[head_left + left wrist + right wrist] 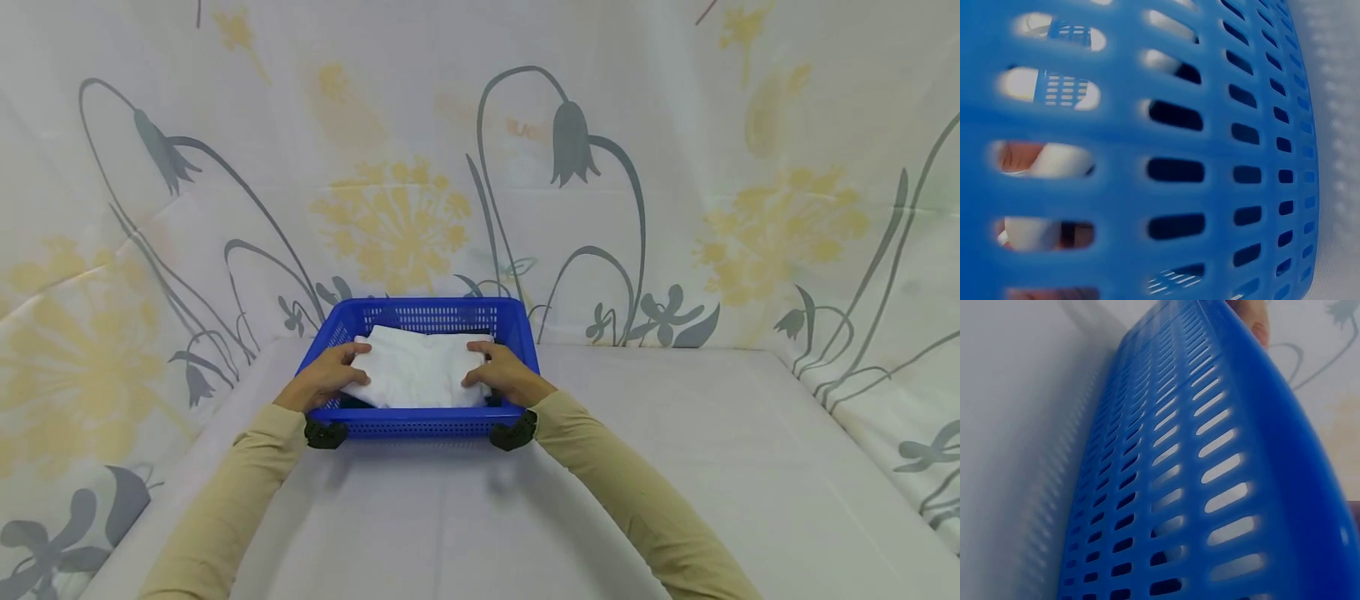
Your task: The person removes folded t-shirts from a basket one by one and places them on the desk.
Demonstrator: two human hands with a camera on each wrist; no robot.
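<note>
A folded white cloth (420, 371) lies inside a blue plastic basket (420, 414). My left hand (322, 377) reaches over the basket's left side and pinches the cloth's left edge between thumb and fingers. On the opposite edge, my right hand (510, 375) grips the cloth the same way. Something dark shows beneath the cloth in the basket. The slotted basket wall (1116, 200) fills most of the left wrist view, with bits of fingers and white cloth visible through the slots. In the right wrist view, the basket's rim (1272, 456) hides most of the cloth.
The basket stands on a white-covered table (675, 467), near its back edge. Behind it hangs a white curtain (420, 125) with grey and yellow flower prints. Dark wrist devices (513, 431) sit in front of the basket's near wall.
</note>
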